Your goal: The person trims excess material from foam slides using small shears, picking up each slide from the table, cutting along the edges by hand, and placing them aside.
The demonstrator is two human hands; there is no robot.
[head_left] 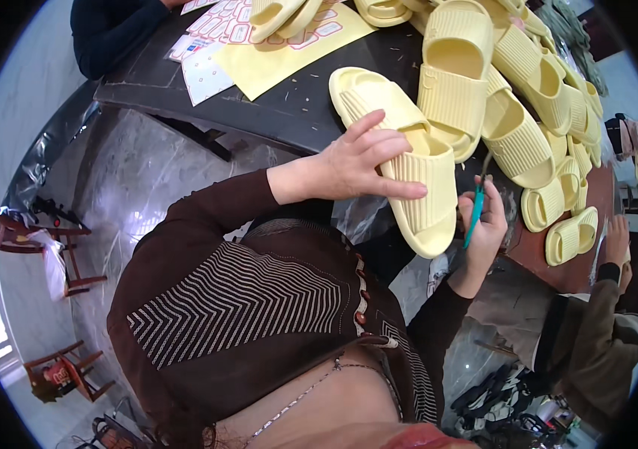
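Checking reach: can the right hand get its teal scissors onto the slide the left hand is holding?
Probably yes. The right hand holds the teal scissors right beside the yellow slide under the left hand; nothing lies between them.

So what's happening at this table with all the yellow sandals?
A person in a brown top holds a pale yellow slide sandal down on the dark table with the left hand, fingers spread over its ribbed strap. The right hand grips teal-handled scissors right beside the sandal. More yellow sandals are piled behind, and yellow sticker sheets lie further back. Another person's hand rests at the table's right end.
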